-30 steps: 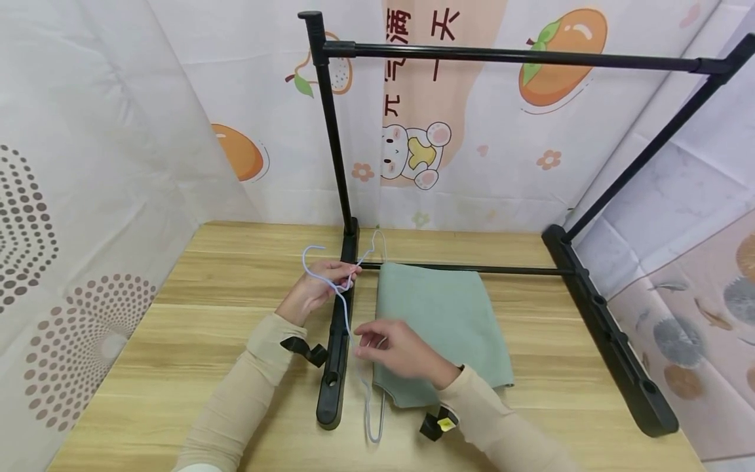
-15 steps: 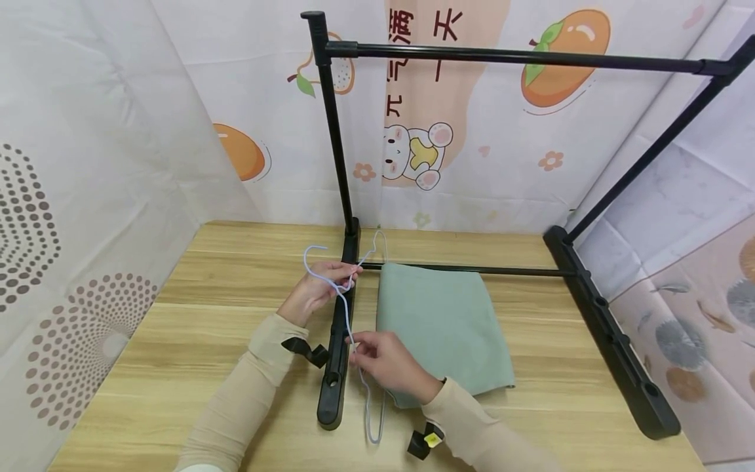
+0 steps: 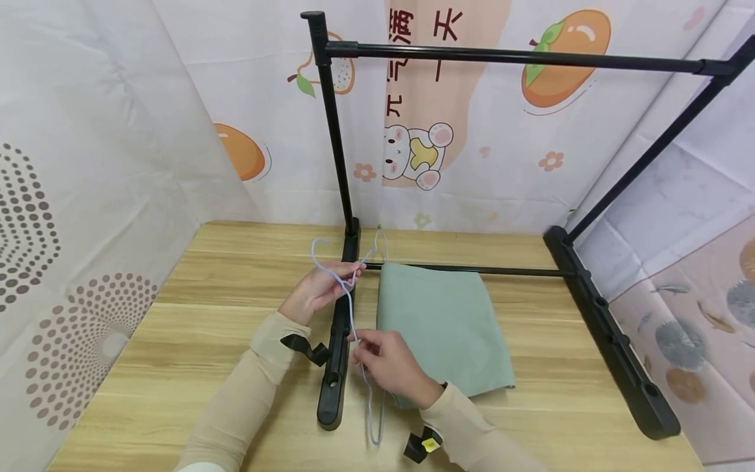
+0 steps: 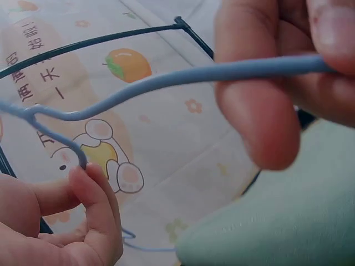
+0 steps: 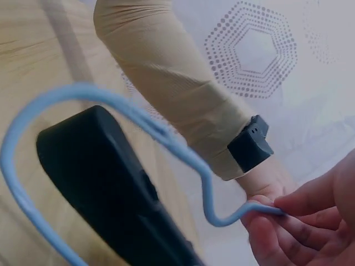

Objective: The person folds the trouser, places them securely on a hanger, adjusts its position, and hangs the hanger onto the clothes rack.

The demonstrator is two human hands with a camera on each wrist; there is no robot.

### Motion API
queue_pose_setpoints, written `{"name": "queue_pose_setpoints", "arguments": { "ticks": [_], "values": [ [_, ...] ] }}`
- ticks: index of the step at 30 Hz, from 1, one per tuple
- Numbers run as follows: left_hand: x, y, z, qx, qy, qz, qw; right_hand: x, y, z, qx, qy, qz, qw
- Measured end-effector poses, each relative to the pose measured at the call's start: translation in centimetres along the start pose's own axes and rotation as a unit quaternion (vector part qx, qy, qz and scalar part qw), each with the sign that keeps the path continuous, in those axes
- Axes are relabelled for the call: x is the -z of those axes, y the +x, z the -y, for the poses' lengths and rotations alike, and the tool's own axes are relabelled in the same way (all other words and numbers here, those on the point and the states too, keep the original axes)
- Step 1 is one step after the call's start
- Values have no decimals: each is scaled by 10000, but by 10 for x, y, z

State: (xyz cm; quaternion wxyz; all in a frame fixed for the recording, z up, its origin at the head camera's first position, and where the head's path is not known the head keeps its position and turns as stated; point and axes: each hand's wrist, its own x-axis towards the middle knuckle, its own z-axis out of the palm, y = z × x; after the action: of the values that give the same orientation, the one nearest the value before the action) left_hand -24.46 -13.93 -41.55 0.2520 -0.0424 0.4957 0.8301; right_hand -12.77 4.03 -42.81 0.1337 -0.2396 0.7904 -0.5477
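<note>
A thin light-blue clothes hanger (image 3: 351, 308) is held up, its hook (image 3: 315, 252) pointing away to the left. My left hand (image 3: 318, 292) pinches the wire close to the neck. Lower down, my right hand (image 3: 392, 367) pinches the near shoulder of the same wire between thumb and fingers. In the left wrist view both hands show, the left one (image 4: 83, 221) at the short bend and the right one (image 4: 260, 94) on the long wire. A folded grey-green cloth (image 3: 442, 328) lies to the right, its left fold covering the middle of the hanger's bottom bar.
A black rack stands on the wooden table (image 3: 236, 282), with its top bar (image 3: 501, 56) crossing at the back. One foot (image 3: 331, 393) of the rack lies beneath the hands; the other foot (image 3: 613, 334) is at the right. Printed curtains (image 3: 472, 170) surround the table.
My right hand has moved left from beside the cloth and taken hold of the hanger's near shoulder. The hook has shifted slightly up and to the right; the left hand keeps its grip.
</note>
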Motion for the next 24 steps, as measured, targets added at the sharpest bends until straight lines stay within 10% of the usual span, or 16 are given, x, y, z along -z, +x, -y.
{"name": "queue_pose_setpoints", "arguments": {
  "ticks": [13,24],
  "values": [
    [-33,-11,-30,76,-1790,1027,9784,15,-8,44,1053,718,-1471,9809],
    [-86,-17,-84,-274,-1734,840,9809,66,-3,96,1429,1118,-1485,9721]
  ]
}}
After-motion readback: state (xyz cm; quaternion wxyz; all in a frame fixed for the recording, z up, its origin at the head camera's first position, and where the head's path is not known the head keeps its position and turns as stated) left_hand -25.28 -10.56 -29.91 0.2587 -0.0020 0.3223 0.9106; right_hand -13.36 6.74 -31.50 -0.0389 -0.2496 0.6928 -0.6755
